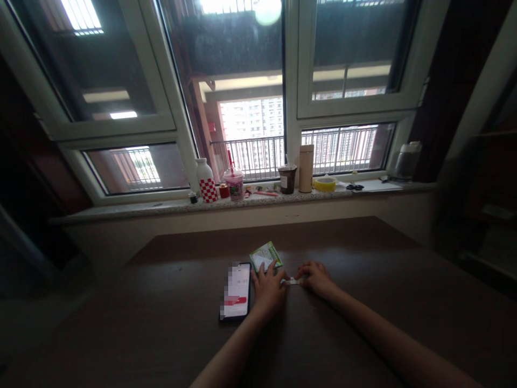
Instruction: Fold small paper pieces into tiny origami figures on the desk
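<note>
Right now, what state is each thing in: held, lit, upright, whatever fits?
Small white piece: held between left hand and right hand
Green packet: lying flat, partly hidden by the left hand
Phone: face up, lit
Checked bottle: upright
Pink cup: upright
Dark cup: upright
Tan flask: upright
Yellow roll: lying flat
Scissors: lying down, open or closed unclear
</note>
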Available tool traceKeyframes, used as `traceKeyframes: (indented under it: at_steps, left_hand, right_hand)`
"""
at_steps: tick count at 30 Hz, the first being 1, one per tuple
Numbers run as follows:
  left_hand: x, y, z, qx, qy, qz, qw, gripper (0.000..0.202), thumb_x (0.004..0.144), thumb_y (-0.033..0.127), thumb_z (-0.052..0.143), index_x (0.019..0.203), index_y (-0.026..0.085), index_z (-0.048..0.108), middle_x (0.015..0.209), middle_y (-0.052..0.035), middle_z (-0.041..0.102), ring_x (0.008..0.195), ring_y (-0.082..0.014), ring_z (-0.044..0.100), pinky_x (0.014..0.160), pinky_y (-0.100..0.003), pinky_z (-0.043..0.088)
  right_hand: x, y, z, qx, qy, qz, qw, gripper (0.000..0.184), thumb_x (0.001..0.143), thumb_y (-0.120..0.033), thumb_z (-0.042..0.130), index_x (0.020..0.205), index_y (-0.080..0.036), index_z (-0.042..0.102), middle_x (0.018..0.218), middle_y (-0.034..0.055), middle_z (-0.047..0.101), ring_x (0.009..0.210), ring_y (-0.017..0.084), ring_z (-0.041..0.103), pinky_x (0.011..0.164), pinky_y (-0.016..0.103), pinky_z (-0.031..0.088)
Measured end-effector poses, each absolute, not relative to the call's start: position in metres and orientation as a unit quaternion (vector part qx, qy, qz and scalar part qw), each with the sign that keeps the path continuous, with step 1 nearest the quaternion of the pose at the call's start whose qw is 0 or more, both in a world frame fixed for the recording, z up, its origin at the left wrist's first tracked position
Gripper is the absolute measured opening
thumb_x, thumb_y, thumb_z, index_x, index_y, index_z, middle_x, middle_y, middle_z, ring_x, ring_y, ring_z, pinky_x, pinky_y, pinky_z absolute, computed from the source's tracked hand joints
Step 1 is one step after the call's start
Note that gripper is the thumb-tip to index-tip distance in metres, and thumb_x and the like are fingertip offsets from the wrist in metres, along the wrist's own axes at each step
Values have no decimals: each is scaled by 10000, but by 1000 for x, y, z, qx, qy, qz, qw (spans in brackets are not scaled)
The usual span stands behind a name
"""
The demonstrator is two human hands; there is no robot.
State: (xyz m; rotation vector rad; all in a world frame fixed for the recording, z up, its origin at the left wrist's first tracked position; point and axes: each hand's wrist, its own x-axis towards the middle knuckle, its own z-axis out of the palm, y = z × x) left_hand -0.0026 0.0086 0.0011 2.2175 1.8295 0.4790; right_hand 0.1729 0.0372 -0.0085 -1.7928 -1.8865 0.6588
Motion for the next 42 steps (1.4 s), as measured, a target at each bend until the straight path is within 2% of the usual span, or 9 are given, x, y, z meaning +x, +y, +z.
traceKeyframes:
  at_steps: [10, 16, 27, 36, 42]
  left_hand:
    - [-3, 6, -3, 762, 612, 190, 94, 271, 861, 245, 490, 1060, 331, 653, 1507, 8, 387, 1445, -346, 174, 1146, -640, 40]
    - [-1, 2, -3, 759, 602, 233, 86, 199, 844, 371, 577, 996, 311, 690, 1451, -14, 463, 1430, -340, 211, 1153, -626, 45]
    - [-1, 2, -2, 759, 591, 261, 85, 137, 824, 354, 645, 910, 285, 726, 1379, -21, 541, 1392, -335, 278, 1143, -642, 69]
    - [0, 3, -2, 760, 581, 284, 69, 168, 883, 333, 571, 864, 260, 721, 1326, -24, 577, 1367, -307, 312, 1149, -606, 112]
    - [-1, 2, -1, 755, 575, 308, 72, 170, 892, 284, 550, 874, 254, 717, 1293, -33, 594, 1342, -291, 338, 1132, -553, 209]
  right_hand:
    - [173, 36, -16, -640, -690, 217, 258, 258, 678, -164, 616, 827, -309, 768, 1137, 20, 635, 1157, 258, 479, 1021, 374, 300]
    - [173, 32, -19, -625, -702, 196, 280, 185, 686, -221, 666, 825, -306, 753, 1117, 24, 631, 1141, 260, 482, 1009, 384, 306]
    - [173, 23, -15, -590, -732, 160, 301, 128, 784, -280, 642, 872, -280, 735, 1071, 43, 625, 1103, 243, 492, 987, 369, 320]
    - [176, 26, -17, -547, -747, 161, 342, 156, 861, -327, 585, 894, -248, 716, 1050, 62, 612, 1086, 233, 499, 974, 364, 367]
    - [176, 28, -18, -517, -752, 164, 373, 115, 836, -303, 634, 884, -250, 724, 1016, 54, 616, 1066, 228, 507, 955, 350, 389]
